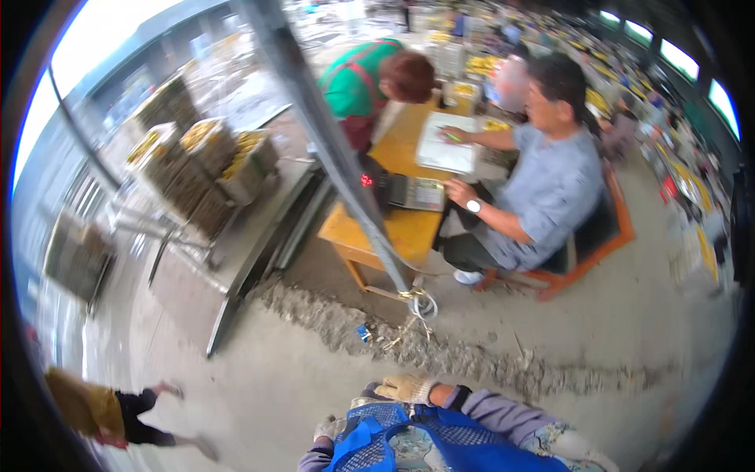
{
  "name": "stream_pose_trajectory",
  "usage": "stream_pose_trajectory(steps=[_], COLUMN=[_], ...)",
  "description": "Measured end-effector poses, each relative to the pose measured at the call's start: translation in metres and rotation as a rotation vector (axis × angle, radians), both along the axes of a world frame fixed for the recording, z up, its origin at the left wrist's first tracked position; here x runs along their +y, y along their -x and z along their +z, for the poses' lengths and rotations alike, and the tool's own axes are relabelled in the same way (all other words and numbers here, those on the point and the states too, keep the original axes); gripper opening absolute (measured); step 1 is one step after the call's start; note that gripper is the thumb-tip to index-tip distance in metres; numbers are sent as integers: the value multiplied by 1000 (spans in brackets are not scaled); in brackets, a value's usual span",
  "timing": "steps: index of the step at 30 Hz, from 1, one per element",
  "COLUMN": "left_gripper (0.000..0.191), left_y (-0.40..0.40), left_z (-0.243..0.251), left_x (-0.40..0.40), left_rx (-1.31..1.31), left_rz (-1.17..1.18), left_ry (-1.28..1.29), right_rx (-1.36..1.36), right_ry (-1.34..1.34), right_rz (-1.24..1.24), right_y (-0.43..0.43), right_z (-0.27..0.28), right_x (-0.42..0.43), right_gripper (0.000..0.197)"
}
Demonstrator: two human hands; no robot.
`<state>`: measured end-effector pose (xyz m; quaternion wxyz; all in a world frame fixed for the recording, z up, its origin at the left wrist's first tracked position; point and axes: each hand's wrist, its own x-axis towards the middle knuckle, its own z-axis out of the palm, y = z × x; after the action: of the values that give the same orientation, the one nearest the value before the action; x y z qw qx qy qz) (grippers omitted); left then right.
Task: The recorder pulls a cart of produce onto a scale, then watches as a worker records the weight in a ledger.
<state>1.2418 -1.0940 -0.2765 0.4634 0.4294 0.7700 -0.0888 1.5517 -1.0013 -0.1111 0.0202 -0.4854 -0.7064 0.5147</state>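
My right hand, in a cream knitted work glove, is held in front of my waist, its fingers pointing left. Just beside its fingertips is a small grey shape that I cannot make out. My left hand, also gloved, hangs lower at my left side, partly hidden by the blue mesh vest on my body. I cannot tell whether either hand holds anything. Ahead stands a yellow wooden desk bearing a calculator, an open notebook and a red lit digital display.
A seated person writes at the desk; another person in green bends over it. A slanted metal post rises before the desk. Crates of yellow produce stand on a platform at left. Someone walks at lower left. Broken concrete crosses the floor.
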Motion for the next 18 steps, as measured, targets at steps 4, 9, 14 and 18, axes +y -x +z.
stream_pose_trajectory(steps=[4,9,14,18], left_gripper=[62,70,64,64], left_y=[-14,-8,-15,-18], left_z=[17,-1,4,10], left_x=[4,-16,-27,-22], left_rx=[21,-8,-19,-11], left_rz=[59,209,285,281], left_ry=[9,-38,-22,-19], right_rx=[-86,-67,-133,-120], right_ry=[-88,44,105,-22], right_rz=[15,53,147,134], right_y=[-3,5,10,8], right_z=[-10,-32,-5,-5], right_x=[1,6,13,13], right_gripper=[47,41,49,49])
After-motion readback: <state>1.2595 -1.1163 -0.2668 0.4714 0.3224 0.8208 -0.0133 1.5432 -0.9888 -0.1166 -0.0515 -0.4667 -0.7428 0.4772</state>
